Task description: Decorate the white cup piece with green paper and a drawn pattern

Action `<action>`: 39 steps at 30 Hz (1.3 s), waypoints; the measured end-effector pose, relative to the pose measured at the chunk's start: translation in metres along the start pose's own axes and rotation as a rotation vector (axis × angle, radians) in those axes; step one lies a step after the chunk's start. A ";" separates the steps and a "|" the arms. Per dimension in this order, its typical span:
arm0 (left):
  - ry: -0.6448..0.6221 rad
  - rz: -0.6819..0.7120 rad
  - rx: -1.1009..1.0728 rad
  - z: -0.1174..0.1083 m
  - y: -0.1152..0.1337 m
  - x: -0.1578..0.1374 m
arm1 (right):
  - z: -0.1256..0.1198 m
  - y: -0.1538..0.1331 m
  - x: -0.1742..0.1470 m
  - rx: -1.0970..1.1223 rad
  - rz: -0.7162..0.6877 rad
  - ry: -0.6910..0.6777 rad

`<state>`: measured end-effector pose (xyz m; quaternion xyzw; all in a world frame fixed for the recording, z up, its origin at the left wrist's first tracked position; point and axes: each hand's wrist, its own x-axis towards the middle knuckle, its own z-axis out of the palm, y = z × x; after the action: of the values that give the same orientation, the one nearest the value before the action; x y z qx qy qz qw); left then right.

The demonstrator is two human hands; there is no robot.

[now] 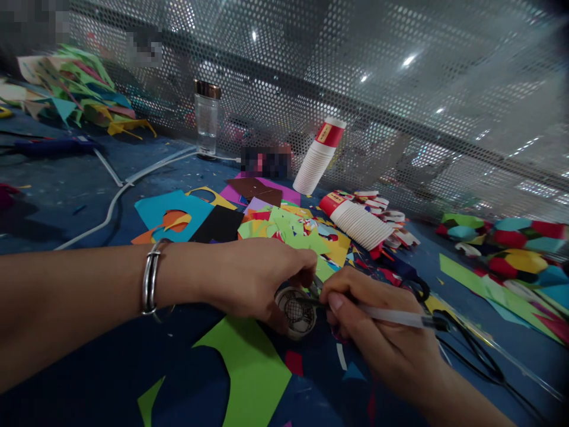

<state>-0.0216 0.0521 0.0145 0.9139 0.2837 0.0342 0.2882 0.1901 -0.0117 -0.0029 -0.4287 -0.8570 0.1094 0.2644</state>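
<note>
A small round whitish piece [297, 311], like the base of a paper cup, bears a dark drawing with a grid pattern. My left hand [262, 279] grips it from the left, fingers curled around its far side and thumb at the near side. A pen [391, 315] with a translucent white barrel sits in the closed fingers of my right hand [377, 320]. Its dark tip reaches over the right part of the drawing; whether it touches cannot be made out. Beneath my hands lies a bright green cut sheet of paper [249, 367].
Coloured paper scraps [288, 228] spread beyond my hands. Two stacks of paper cups, one upright [315, 160] and one lying [355, 222], are near a perforated metal screen [391, 118]. A glass bottle [207, 121], a white cable [111, 207] and a blue glue gun [53, 144] are left.
</note>
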 end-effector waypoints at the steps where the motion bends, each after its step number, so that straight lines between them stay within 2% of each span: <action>1: 0.000 0.001 -0.001 0.000 -0.001 0.000 | 0.000 0.000 0.000 0.003 -0.002 0.000; 15: 0.004 0.010 0.001 0.000 -0.002 0.000 | -0.001 0.000 -0.001 -0.009 0.004 0.034; 21: -0.047 -0.012 0.001 -0.005 0.004 -0.001 | -0.001 -0.001 0.000 -0.005 0.016 0.015; 30: 0.010 0.014 -0.001 0.002 -0.003 0.000 | 0.000 -0.002 -0.001 -0.006 0.019 0.023; 39: -0.033 -0.003 0.014 -0.004 0.004 -0.002 | 0.001 0.000 -0.001 0.013 0.044 0.033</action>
<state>-0.0222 0.0505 0.0201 0.9160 0.2806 0.0168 0.2863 0.1907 -0.0126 -0.0042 -0.4475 -0.8421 0.1138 0.2788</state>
